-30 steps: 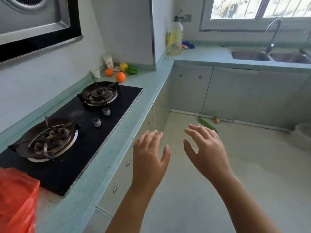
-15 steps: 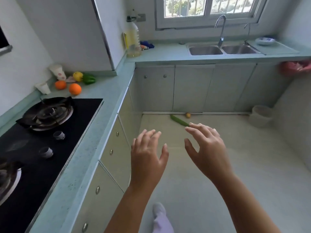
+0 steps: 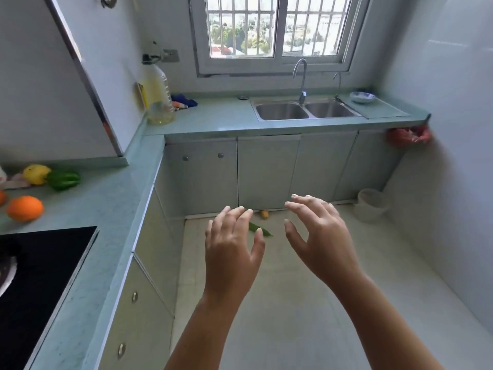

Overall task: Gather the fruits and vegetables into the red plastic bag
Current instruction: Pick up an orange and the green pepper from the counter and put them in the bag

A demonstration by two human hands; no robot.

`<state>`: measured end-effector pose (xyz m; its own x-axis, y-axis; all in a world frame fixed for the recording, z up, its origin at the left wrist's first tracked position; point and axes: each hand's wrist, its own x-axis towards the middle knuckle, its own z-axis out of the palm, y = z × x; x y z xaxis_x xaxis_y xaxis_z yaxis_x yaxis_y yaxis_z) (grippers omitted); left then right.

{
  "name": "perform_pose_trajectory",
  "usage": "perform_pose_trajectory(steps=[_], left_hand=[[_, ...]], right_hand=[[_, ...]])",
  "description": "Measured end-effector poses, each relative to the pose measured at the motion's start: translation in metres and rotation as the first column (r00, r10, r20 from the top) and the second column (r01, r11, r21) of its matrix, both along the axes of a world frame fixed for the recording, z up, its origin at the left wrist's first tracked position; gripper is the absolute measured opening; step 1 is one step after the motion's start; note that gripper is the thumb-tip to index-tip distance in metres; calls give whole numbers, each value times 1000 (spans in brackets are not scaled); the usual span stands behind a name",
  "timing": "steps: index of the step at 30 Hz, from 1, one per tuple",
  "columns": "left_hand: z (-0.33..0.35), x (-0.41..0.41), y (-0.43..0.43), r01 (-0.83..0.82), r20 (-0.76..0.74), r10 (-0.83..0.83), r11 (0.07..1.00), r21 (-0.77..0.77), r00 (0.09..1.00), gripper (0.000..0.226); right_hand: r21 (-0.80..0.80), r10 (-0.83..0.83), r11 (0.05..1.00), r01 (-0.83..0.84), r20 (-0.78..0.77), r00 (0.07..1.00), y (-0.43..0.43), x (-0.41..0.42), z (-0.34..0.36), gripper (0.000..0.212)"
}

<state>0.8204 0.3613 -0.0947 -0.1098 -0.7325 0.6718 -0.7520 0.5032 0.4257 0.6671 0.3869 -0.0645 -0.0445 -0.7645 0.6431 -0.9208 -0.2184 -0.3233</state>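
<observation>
The left hand [image 3: 232, 252] and the right hand [image 3: 320, 241] have fingers spread apart, holding nothing. Nothing looks gathered yet; six things are left. Just past the left fingertips, on the floor [image 3: 293, 316], lie one long green vegetable [image 3: 262, 231] and one small yellow bit [image 3: 264, 214]. Far left of the fingers, on the counter [image 3: 106, 204], sit two oranges [image 3: 24, 208], one yellow fruit [image 3: 36, 174] and one green pepper [image 3: 63, 179]. Far right of the right fingers hangs one red bag [image 3: 408, 137].

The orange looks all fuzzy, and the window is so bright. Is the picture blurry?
Head view: the orange near the left edge is soft and smeared; the window is bright with daylight, yet its bars stay clear; the wide lens bends straight lines.
</observation>
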Motion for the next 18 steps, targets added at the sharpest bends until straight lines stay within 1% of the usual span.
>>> perform_pose_trajectory(steps=[7, 13, 18], left_hand=[[-2, 7, -74, -28, 20, 28, 1000, 7, 999, 39], [-15, 11, -124, -72, 37, 71, 997, 40, 997, 39], [-30, 11, -178, -158, 55, 154, 983, 89, 987, 39]], right_hand=[[17, 20, 1000, -20, -42, 999, -74, 8, -7, 36], [38, 77, 996, -77, -3, 997, -136, 11, -21, 35], [82, 150, 985, -152, 29, 988, -206, 12, -39, 35]])
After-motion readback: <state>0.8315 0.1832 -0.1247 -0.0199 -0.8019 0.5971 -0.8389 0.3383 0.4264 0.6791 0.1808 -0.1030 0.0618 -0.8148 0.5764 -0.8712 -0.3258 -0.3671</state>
